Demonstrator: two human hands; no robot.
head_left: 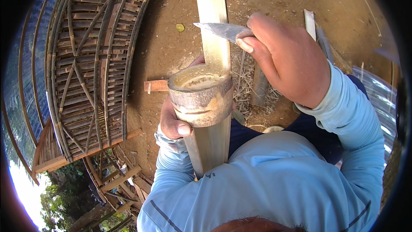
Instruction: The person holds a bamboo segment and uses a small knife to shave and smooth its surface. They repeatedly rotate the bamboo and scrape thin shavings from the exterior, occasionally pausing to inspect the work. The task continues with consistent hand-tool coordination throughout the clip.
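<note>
Upright in front of my chest stands a piece of bamboo (201, 107), with a thick node ring around its middle. Above the ring rises a long pale strip; below it, the bamboo runs down against my light blue shirt. My left hand (172, 122) is closed around the ring from the left, its thumb on the front and its other fingers mostly hidden behind. In my right hand (287, 62), pinched between thumb and fingers, is a knife (221, 30) whose pointed blade aims left. That blade crosses in front of the pale strip; whether it touches cannot be told. The knife's handle is hidden.
A slatted bamboo structure (90, 51) fills the left side. Dry shavings (244, 77) lie on the brown dirt ground beyond my lap. A short wood piece (156, 86) sits just left of the bamboo. Farther right are a pale slat (310, 23) and translucent sheeting (380, 99).
</note>
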